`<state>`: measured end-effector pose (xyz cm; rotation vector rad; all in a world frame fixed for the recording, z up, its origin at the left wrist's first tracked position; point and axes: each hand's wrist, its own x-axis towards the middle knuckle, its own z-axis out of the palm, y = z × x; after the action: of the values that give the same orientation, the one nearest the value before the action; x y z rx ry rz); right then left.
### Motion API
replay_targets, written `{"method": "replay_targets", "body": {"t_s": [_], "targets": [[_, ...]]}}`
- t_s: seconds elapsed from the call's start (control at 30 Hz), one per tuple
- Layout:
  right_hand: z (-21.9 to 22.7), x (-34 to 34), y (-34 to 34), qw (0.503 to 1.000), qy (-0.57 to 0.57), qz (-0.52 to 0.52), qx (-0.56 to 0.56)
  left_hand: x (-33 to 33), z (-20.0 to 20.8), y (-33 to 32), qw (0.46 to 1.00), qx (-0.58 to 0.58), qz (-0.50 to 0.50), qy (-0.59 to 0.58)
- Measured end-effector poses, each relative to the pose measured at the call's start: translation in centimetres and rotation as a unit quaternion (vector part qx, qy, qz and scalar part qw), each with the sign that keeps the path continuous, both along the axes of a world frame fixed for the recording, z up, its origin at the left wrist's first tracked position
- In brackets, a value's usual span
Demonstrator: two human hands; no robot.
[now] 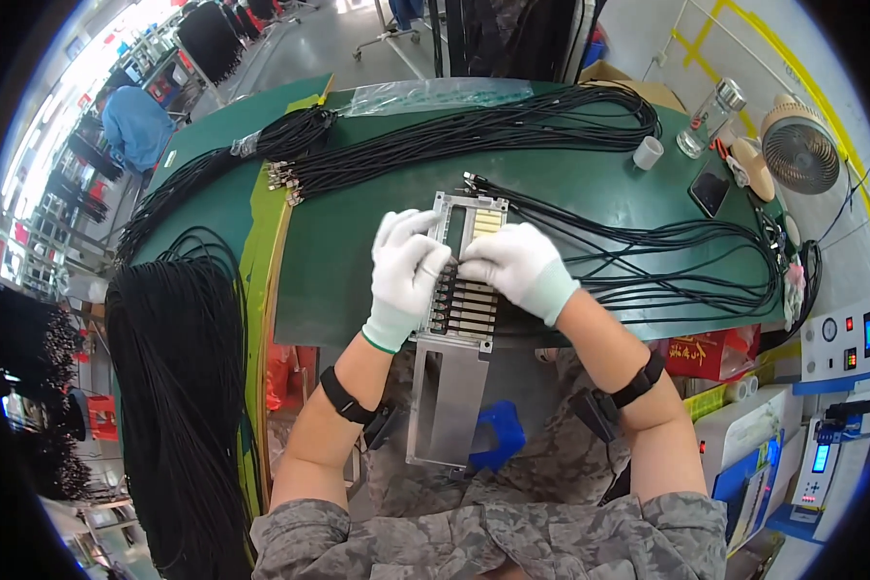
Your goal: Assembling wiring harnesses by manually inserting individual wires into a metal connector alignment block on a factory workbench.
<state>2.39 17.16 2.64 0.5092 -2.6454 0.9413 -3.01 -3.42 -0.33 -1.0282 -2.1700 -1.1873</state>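
Observation:
Both my hands wear white gloves and meet over a long metal fixture plate that lies on the green table and overhangs its near edge. My left hand rests on the plate's left side, fingers curled over the row of slots. My right hand presses on the slotted middle, where thin black cables run in from the right and sit in the slots. The fingertips of the two hands touch. What they pinch is hidden under the gloves.
A large bundle of black cables with metal ends lies across the table's back. More black cables hang at my left. A white cup, clear bottle, phone and small fan stand at the right. A clear plastic bag lies behind.

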Motion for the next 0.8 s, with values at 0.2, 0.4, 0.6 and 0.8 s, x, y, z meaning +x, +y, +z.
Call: {"method": "replay_targets", "body": {"t_s": [0.2, 0.4, 0.6, 0.8], "targets": [[-0.2, 0.7, 3.0, 0.995, -0.038, -0.056, 0.068, 0.0, -1.1, 0.0, 0.994, -0.007, 0.078, -0.072], [-0.6, 0.7, 3.5, 0.982, -0.035, -0.075, 0.172, -0.2, -1.4, 0.1, 0.993, -0.018, 0.085, -0.084], [-0.9, 0.5, 3.6, 0.98, -0.009, -0.072, 0.187, -0.1, -1.3, 0.2, 0.992, -0.028, 0.086, -0.087], [-0.3, 0.7, 2.5, 0.974, -0.03, -0.079, 0.208, 0.2, -0.9, 1.1, 0.994, -0.104, 0.018, -0.015]]}}
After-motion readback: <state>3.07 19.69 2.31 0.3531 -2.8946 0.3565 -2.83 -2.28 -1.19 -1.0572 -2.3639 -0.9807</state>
